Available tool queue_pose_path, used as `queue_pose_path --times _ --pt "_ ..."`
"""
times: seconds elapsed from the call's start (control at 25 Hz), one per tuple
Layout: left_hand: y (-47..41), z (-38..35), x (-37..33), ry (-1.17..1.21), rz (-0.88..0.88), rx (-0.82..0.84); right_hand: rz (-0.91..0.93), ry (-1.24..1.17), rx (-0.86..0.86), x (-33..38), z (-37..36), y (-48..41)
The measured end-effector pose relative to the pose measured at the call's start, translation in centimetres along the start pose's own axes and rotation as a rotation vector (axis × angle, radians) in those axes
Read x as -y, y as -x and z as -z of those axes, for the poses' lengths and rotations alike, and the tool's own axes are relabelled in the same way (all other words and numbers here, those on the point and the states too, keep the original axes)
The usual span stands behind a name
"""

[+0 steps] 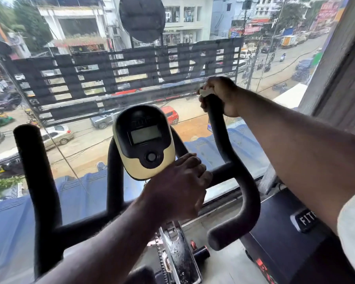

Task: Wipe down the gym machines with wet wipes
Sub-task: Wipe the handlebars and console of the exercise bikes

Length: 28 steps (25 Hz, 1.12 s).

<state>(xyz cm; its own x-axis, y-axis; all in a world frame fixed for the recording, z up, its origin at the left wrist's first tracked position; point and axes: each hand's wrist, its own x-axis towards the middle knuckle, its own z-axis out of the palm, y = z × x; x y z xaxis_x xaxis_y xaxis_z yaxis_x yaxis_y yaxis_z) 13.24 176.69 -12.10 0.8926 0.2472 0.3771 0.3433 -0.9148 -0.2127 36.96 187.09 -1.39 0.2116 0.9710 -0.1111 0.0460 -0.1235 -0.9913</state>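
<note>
- A broad window [86, 152] fills the far side of the scene and overlooks a street lined with cars and buildings.
- An exercise bike [178, 253] stands just before the glass. Its black handlebar [37, 171] rises in two uprights, one at the left and one at the right, joined by a crossbar.
- A black machine [285, 242] marked with the letters "FIT" sits low at the near right, beside the bike.
- A cream-and-black console [143, 140] with a grey screen is mounted between the two uprights.
- The person's left hand [180, 189] grips the crossbar just right of the console, fingers curled round it.
- The right hand [221, 95] is closed over the top of the right upright.
- A white wet wipe [205, 92] is pressed under that hand's fingers, against the tip of the bar.
</note>
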Motion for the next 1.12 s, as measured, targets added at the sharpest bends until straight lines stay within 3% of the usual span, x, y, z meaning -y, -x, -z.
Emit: queue_pose_path --times 0.08,0.16,0.36,0.48,0.64,0.84,0.92,1.04,1.12 --pt "-0.2 -0.1 0.1 0.000 -0.010 0.007 0.009 -0.255 0.022 -2.0 1.1 0.1" --pt "-0.2 -0.1 0.1 -0.004 -0.013 0.008 0.137 -0.299 -0.021 -3.9 1.6 0.3" --pt "-0.1 -0.1 0.2 0.003 -0.015 -0.004 0.448 -0.052 -0.228 -6.4 2.3 0.9" --pt "-0.1 0.0 0.1 0.002 -0.018 0.003 0.580 -0.006 -0.238 -6.9 2.3 1.3" --pt "0.0 0.1 0.1 0.001 -0.013 0.001 0.583 0.100 -0.275 -7.0 3.4 1.0" --pt "0.0 0.3 0.0 0.001 -0.006 0.018 0.534 -0.022 -0.312 -7.5 3.1 2.0" --pt "0.0 0.2 0.1 0.007 -0.010 0.011 0.525 0.086 -0.318 -10.2 3.6 4.6" --pt "-0.1 -0.1 0.2 0.006 -0.008 0.021 0.476 0.446 -0.304 -16.0 5.5 10.9" --pt "-0.2 -0.2 0.1 0.008 -0.013 0.018 0.490 0.519 -0.256 -16.2 6.3 12.6"
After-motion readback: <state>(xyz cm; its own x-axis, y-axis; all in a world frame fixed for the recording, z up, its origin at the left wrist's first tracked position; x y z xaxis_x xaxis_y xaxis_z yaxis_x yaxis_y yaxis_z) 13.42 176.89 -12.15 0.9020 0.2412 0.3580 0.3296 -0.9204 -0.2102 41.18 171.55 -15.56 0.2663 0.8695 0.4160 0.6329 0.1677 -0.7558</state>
